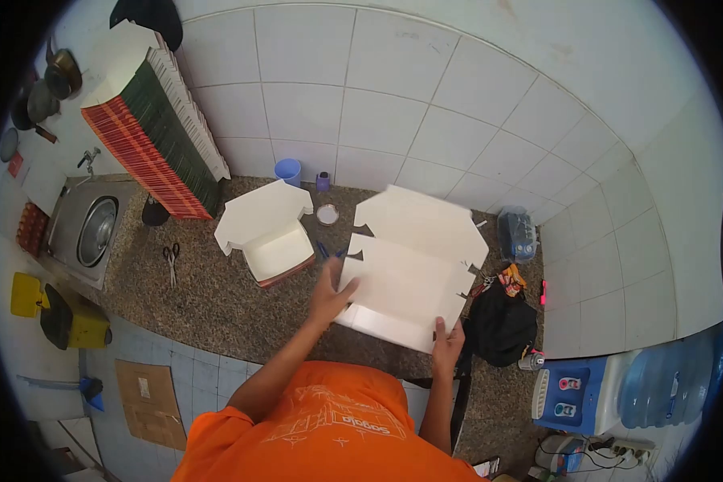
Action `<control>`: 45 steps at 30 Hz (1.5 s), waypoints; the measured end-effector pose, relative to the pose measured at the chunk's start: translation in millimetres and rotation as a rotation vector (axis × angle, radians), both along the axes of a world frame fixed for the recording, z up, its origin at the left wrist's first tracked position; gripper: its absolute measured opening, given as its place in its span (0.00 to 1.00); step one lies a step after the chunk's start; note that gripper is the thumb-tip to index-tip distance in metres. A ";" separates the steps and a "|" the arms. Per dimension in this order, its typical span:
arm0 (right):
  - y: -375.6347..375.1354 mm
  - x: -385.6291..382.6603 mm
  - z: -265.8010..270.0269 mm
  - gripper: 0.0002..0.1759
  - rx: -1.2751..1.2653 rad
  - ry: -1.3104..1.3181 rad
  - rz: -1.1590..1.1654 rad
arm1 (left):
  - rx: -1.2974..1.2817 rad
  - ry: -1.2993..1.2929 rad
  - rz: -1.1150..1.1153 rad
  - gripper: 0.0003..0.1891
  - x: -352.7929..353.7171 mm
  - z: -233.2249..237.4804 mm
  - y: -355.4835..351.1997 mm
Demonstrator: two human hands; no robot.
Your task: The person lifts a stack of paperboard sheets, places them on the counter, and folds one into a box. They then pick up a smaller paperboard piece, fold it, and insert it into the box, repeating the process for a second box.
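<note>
A flat, partly creased white cardboard box blank (417, 269) is held above the granite counter. My left hand (329, 296) is at its left edge, with the thumb and fingers apart and the palm side against the card. At the lower right corner, my right hand (447, 347) grips the blank between thumb and fingers. To the left, an open folded box (279, 254) with its lid up rests on the counter. A tall stack of red and green box blanks (156, 132) leans at the back left.
Scissors (171, 265) lie on the counter (209, 313) at the left. Behind are a blue cup (287, 171) and a small round lid (327, 214). A black bag (502, 325) and a plastic container (517, 234) stand at the right. A sink (96, 229) is far left.
</note>
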State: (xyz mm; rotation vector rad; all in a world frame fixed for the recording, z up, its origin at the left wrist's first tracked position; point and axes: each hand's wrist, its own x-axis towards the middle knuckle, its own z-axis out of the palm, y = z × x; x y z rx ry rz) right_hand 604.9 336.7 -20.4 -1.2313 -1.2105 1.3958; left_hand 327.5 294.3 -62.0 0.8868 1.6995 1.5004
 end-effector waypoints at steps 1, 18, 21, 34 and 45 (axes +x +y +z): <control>-3.5 -7.6 12.6 0.25 0.002 0.003 0.005 | 0.130 0.470 0.345 0.34 13.9 0.3 9.5; -4.1 -74.5 57.8 0.28 0.778 -0.164 -0.105 | 0.212 -1.038 -0.159 0.14 68.7 111.2 54.6; 21.9 -66.3 56.9 0.24 0.951 -0.537 -0.017 | 0.131 -0.950 -0.139 0.11 81.0 105.2 50.8; 11.0 -91.4 50.7 0.17 0.598 -0.352 -0.059 | 0.238 -0.736 -0.231 0.18 83.5 103.0 40.4; 15.2 -58.3 39.8 0.23 0.442 -0.214 -0.028 | 0.129 0.010 -0.313 0.14 42.3 107.4 -20.6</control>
